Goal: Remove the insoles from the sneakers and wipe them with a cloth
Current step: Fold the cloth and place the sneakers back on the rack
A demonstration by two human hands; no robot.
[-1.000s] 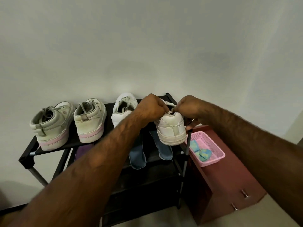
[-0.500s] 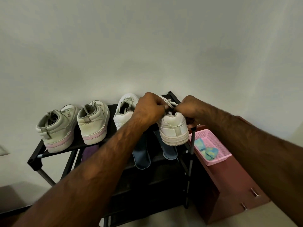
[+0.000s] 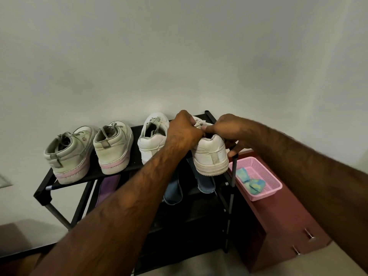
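From the head camera, both your hands meet over the top of a white sneaker (image 3: 211,154), which stands heel toward you at the right end of the rack's (image 3: 45,194) top shelf. Your left hand (image 3: 184,130) has its fingers curled in on the laces (image 3: 199,123) above the sneaker's opening. Your right hand (image 3: 229,130) pinches the same laces between thumb and forefinger, with its lower fingers reaching down along the sneaker's right side, near the top of the rack's post. The inside of the sneaker is hidden by your hands, so you cannot tell if an insole sits in it.

Just left of your left hand stands a second white sneaker (image 3: 152,140), and farther left a pair of grey sneakers (image 3: 68,154) with pink soles. Below your hands, on the next shelf down, lie two blue insoles (image 3: 173,191); a purple insole (image 3: 108,186) lies farther left on that shelf. Below and right of your right hand, a pink basket (image 3: 276,185) sits on a red cabinet (image 3: 288,226) with a blue-green cloth (image 3: 251,181) inside.
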